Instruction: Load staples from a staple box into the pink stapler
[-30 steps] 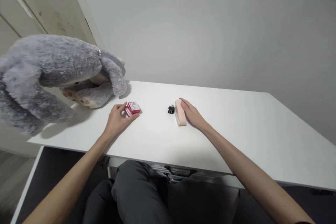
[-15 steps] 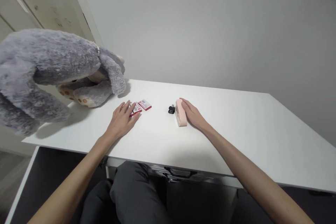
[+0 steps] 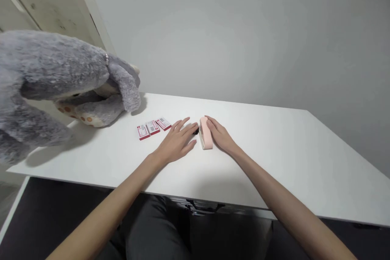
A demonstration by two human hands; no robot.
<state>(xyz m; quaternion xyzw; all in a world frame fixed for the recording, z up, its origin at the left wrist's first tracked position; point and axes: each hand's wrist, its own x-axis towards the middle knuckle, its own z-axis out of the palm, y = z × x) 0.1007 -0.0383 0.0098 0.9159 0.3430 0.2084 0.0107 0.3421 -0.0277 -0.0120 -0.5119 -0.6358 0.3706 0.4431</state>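
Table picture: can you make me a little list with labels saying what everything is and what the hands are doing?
surface: white table
left hand: open, flat on the table, fingertips at a small black object
right hand: resting against the side of a pink stapler
small boxes: three red-and-white boxes in a row, untouched
soft toy: big grey plush animal at the table's left end
backdrop: plain pale wall

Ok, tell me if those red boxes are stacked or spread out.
Spread out. The three red boxes lie flat side by side in a row on the white table, none atop another, with no hand on them.
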